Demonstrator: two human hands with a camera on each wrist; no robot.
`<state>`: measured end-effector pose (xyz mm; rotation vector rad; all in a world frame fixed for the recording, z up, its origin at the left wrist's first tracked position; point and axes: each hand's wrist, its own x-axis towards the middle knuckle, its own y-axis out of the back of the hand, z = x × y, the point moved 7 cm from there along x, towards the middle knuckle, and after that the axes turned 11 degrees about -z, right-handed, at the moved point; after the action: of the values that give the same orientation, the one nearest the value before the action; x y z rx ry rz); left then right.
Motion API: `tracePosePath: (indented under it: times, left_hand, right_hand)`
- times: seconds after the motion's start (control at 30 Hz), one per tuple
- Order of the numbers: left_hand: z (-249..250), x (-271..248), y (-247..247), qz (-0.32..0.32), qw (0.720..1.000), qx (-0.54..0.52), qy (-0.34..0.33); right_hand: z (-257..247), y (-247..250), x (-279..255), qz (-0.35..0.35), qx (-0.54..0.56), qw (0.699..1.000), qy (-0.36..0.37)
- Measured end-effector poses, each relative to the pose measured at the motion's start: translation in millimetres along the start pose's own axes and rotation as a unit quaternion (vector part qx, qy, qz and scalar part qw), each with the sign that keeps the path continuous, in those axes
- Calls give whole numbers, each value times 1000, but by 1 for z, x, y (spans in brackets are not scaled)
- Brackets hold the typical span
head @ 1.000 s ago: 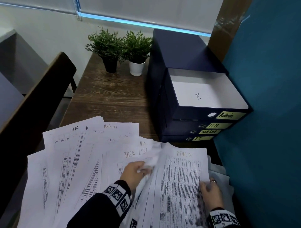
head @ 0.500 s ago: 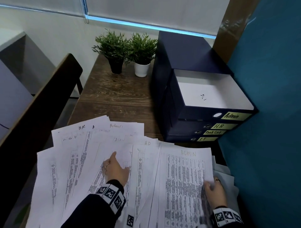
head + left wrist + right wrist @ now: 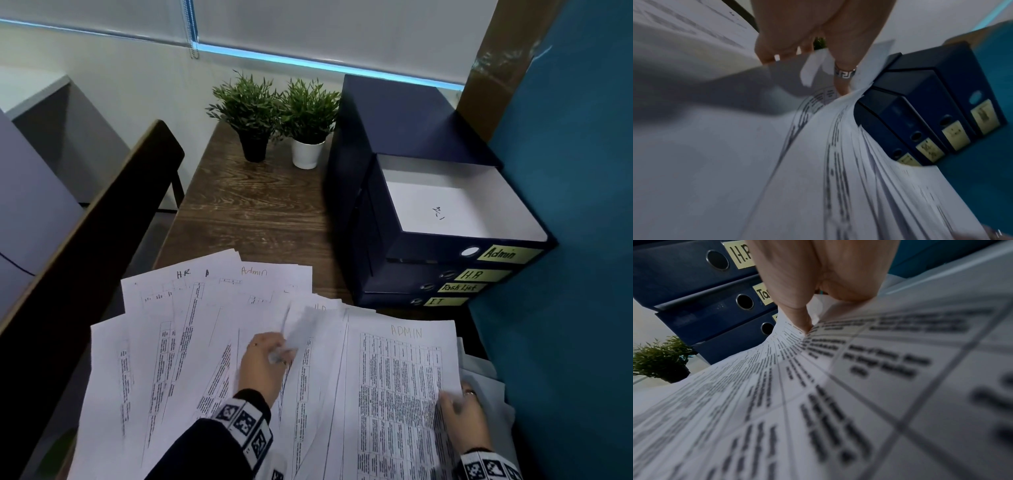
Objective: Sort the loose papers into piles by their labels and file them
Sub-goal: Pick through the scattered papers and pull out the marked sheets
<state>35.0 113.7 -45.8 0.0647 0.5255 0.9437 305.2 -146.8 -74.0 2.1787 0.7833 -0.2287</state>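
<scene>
Loose printed papers [image 3: 191, 325] lie fanned over the near half of the wooden desk, hand-labelled H.R, Admin and others. My left hand [image 3: 267, 359] pinches the curled edge of one middle sheet [image 3: 308, 325] and lifts it; in the left wrist view the left hand [image 3: 807, 53] has its thumb and fingers on that sheet [image 3: 789, 78]. My right hand [image 3: 459, 407] grips the right edge of the top sheet marked ADMIN [image 3: 397, 394], its thumb [image 3: 801, 316] pressing on the print. Four blue box files [image 3: 428, 284] are stacked to the right, labelled Admin, H.R, Task List and IT. The top Admin box [image 3: 428, 246] is open with a white sheet [image 3: 431, 205] inside.
Two potted plants [image 3: 246, 113] [image 3: 308, 120] stand at the back of the desk [image 3: 260, 212]. A dark chair back [image 3: 102, 212] runs along the left. A teal partition [image 3: 575, 240] closes off the right side, tight against the box files.
My left hand lay flat on the fanned sheets further left; it has moved right and now lifts a sheet's edge. The right hand has stayed on the ADMIN sheet.
</scene>
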Motion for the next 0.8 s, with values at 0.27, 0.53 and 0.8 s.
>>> tracePosePath:
  times: [0.27, 0.53, 0.8]
  left_hand:
    - [6, -17, -46, -198, 978, -60, -39]
    - [22, -17, -63, -299, 953, -31, -36]
    - [-3, -1, 15, 65, 988, 112, 88]
  right_hand:
    - [-1, 0, 1, 7, 15, 1000, -7]
    - [1, 0, 5, 16, 11, 1000, -2]
    - [0, 0, 3, 19, 12, 1000, 6]
